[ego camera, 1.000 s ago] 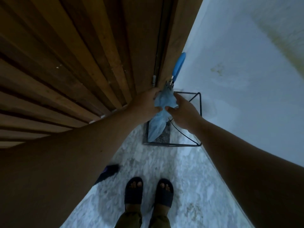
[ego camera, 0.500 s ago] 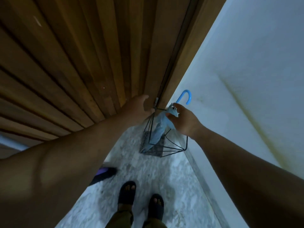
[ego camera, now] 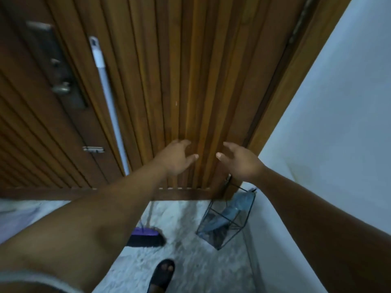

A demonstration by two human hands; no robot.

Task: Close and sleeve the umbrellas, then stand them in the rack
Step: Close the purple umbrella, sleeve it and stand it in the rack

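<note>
A black wire rack (ego camera: pixel 246 216) stands on the floor in the corner between the wooden door and the white wall. A light blue folded umbrella (ego camera: pixel 234 208) leans inside it; its top is hidden behind my right forearm. My left hand (ego camera: pixel 176 158) and my right hand (ego camera: pixel 240 162) are raised in front of the door, above the rack, fingers spread and holding nothing. Neither hand touches the umbrella.
The slatted wooden door (ego camera: pixel 190 81) fills the view ahead, with a lock plate (ego camera: pixel 61 70) at left. A white-handled broom (ego camera: pixel 105 92) leans on it, its purple and black head (ego camera: pixel 146 237) on the pale floor. The white wall (ego camera: pixel 338 123) is at right. One sandalled foot (ego camera: pixel 163 273) shows below.
Both hands have let go of the blue umbrella and lifted away from the rack. The view has tilted up and back, so the rack now sits lower right.
</note>
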